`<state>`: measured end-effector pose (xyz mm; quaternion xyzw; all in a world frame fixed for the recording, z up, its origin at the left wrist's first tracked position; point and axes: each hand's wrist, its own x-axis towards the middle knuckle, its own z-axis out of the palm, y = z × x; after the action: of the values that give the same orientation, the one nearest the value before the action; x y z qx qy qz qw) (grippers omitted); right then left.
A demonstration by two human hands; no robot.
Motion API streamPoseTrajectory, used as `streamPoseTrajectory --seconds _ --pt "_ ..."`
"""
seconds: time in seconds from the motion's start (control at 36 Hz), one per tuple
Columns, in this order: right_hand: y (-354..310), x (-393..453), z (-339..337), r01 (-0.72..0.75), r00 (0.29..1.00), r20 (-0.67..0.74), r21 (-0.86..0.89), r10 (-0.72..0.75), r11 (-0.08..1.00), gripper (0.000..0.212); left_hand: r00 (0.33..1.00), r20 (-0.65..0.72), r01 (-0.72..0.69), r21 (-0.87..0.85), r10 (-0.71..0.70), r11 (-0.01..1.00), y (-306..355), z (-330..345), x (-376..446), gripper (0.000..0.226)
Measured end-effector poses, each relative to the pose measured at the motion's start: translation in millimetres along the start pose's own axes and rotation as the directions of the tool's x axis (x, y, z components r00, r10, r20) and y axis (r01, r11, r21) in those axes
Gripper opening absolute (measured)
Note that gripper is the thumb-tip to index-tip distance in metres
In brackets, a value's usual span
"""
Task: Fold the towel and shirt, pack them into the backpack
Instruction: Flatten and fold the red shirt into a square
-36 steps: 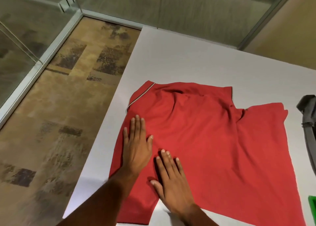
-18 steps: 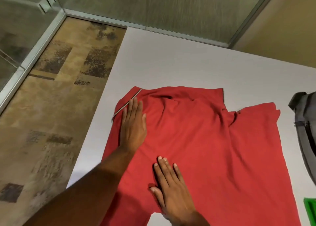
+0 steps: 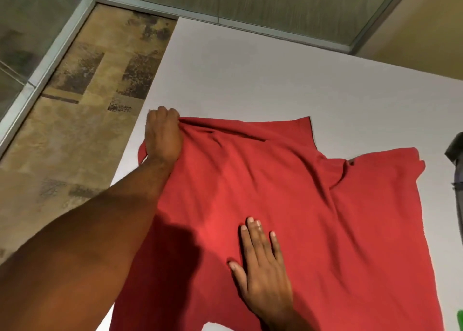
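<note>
Fingers of the left hand (image 3: 162, 136) curl round the far-left sleeve corner of the red shirt (image 3: 288, 218), spread on the white bench (image 3: 250, 75); right hand (image 3: 263, 268) presses flat mid-shirt, so the fold likely swings rightward.

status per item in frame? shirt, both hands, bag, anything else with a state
red shirt: spread flat on the white table, wrinkled, not yet folded
left hand: grips the shirt's far left corner, fabric bunched
right hand: flat, fingers straight, presses on the shirt
backpack: at the right edge, mostly out of frame; open or closed, cannot tell
green object: sliver only, unidentifiable
</note>
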<state>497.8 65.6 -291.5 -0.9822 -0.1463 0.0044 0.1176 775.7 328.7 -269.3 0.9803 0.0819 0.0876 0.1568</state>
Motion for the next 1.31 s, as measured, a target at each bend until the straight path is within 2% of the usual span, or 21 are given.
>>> streamPoseTrajectory --seconds 0.08,0.19,0.28,0.36,0.44,0.53,0.61,0.69,0.75,0.81,0.89,0.94,1.03,1.11,1.17,1.31 --pt "0 0 -1 0.002 1.0 -0.013 -0.004 -0.002 1.0 0.071 0.999 -0.039 0.015 0.018 -0.015 1.0 -7 3 3 0.024" --pt "-2 1 -2 -0.014 1.0 -0.009 0.014 0.015 1.0 0.07 0.993 -0.107 -0.055 -0.047 0.049 0.997 15 8 -6 0.039" --pt "0 4 -5 -0.011 1.0 -0.007 0.092 0.012 0.996 0.067 0.986 -0.081 -0.155 -0.118 0.146 0.981 40 14 -19 0.042" --pt "17 15 -23 -0.024 0.997 -0.066 0.211 0.039 0.977 0.062 0.975 -0.017 -0.222 -0.145 0.222 0.964 56 24 -25 0.039" --pt "58 34 -53 -0.128 0.973 -0.154 0.256 0.172 0.958 0.054 0.975 0.008 -0.217 -0.162 0.221 0.963 66 30 -20 0.034" --pt "121 59 -79 -0.359 0.877 -0.224 0.281 0.425 0.89 0.048 0.969 -0.01 -0.243 -0.216 0.247 0.946 84 33 -14 0.033" --pt "189 82 -98 -0.575 0.697 -0.263 0.35 0.667 0.739 0.043 0.956 -0.007 -0.284 -0.287 0.295 0.915 116 38 -9 0.032" --pt "242 97 -113 -0.718 0.548 -0.231 0.363 0.804 0.594 0.041 0.934 0.06 -0.311 -0.346 0.352 0.885 159 42 -8 0.033" --pt "266 105 -120 -0.774 0.494 -0.168 0.362 0.853 0.519 0.041 0.911 0.104 -0.339 -0.366 0.4 0.867 188 46 -9 0.037" --pt "283 114 -124 -0.819 0.454 -0.086 0.351 0.887 0.454 0.049 0.893 0.185 -0.325 -0.368 0.411 0.871 213 49 -9 0.049" --pt "299 125 -126 -0.845 0.406 -0.042 0.363 0.913 0.393 0.063 0.848 0.346 -0.315 -0.281 0.402 0.907 238 57 -6 0.068" --pt "305 130 -126 -0.849 0.376 -0.04 0.384 0.926 0.362 0.068 0.825 0.402 -0.328 -0.232 0.397 0.916 244 62 -4 0.056" --pt "312 137 -128 -0.854 0.363 -0.053 0.379 0.93 0.355 0.068 0.846 0.364 -0.314 -0.254 0.391 0.915 245 68 -1 0.009" --pt "317 139 -127 -0.864 0.373 -0.057 0.342 0.926 0.369 0.067 0.843 0.361 -0.359 -0.172 0.398 0.917 246 69 1 0.01" --pt "319 137 -125 -0.869 0.382 -0.064 0.315 0.922 0.382 0.066 0.873 0.324 -0.345 -0.121 0.365 0.931 246 68 4 0.009" --pt "319 130 -119 -0.858 0.429 -0.105 0.264 0.897 0.441 0.063 0.994 0.072 -0.058 -0.307 0.085 0.95 242 61 32 0.015"
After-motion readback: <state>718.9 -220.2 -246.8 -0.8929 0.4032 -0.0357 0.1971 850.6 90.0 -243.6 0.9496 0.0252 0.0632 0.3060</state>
